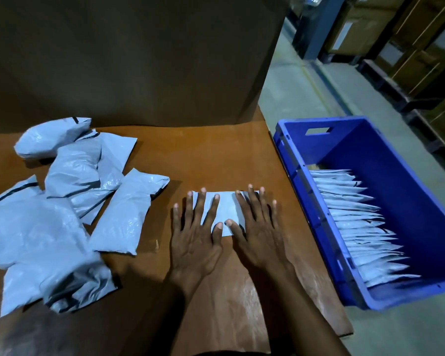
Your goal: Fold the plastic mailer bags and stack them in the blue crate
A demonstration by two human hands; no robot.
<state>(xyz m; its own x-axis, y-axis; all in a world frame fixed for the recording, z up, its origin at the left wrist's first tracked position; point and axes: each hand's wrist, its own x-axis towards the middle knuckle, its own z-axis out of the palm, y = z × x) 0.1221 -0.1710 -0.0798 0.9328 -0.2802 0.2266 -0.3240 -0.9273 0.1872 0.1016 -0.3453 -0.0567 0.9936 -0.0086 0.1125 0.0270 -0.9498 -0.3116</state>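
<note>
- Item in hand: one folded mailer (pixel 226 209), a small white rectangle, lay flat on the brown surface (pixel 190 155) near its right edge, just beside the blue crate (pixel 344 140).
- Left hand (pixel 195 242): flat, fingers straight and spread wide, pressed on the left part of the folded mailer; it gripped nothing.
- Right hand (pixel 260 237): the same, fingers splayed over the right part, with the thumbs of both hands nearly meeting at the near edge.
- Step, as judged: creasing the fold before transfer to the crate.
- Crate contents: a row of folded mailers (pixel 357 222), set on edge and leaning, filled the near and middle part; the far end showed bare floor of the crate.
- Stock awaiting folding: a loose pile of grey mailers (pixel 62 201) at the left of the surface, crumpled and overlapping.
- Backdrop: a large cardboard box (pixel 126 60) stood behind the surface.
- Risk: slick plastic might spring open once the pressure was lifted, if trapped air remained or the crease was weak.
- Risk: the mailer might slide on the smooth surface under uneven pressure, skewing the fold.
- Risk: a careless drop into the crate could tip the leaning row or leave the piece lying crooked.
</note>
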